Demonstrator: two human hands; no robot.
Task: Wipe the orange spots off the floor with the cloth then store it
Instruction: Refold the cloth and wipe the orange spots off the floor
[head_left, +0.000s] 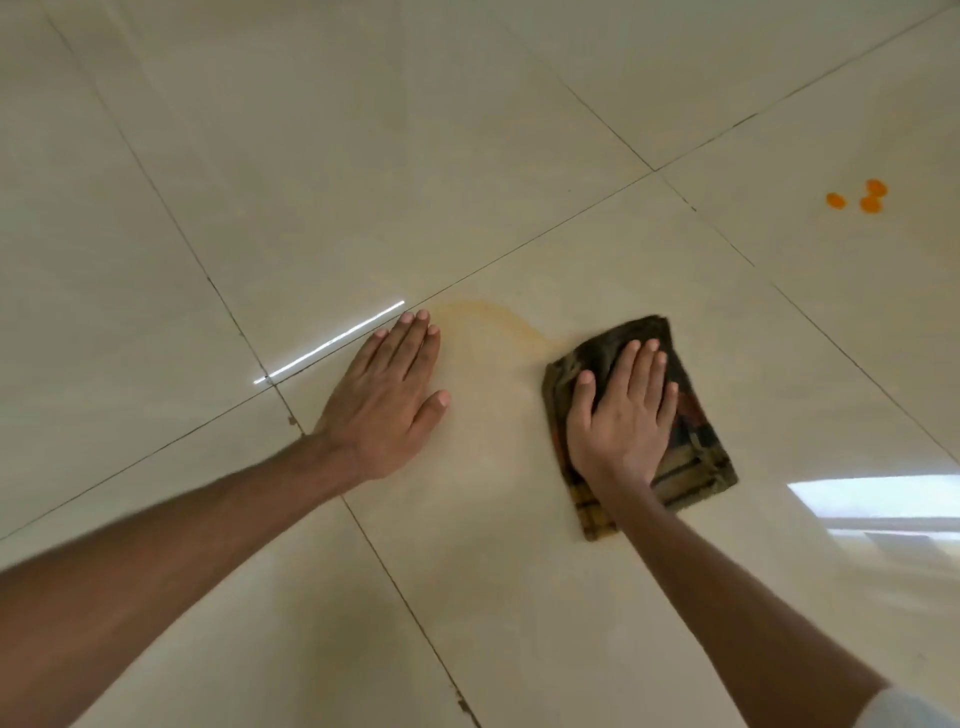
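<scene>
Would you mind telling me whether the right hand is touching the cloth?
Touching. In the head view the right hand lies palm down, fingers spread, flat on the folded dark cloth, pressing it against the floor.

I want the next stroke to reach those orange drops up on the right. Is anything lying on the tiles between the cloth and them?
Nothing visible. The right hand presses flat on the cloth, and only bare floor with grout lines lies between it and the orange spots. The left hand and the faint orange smear sit on the opposite side.
</scene>
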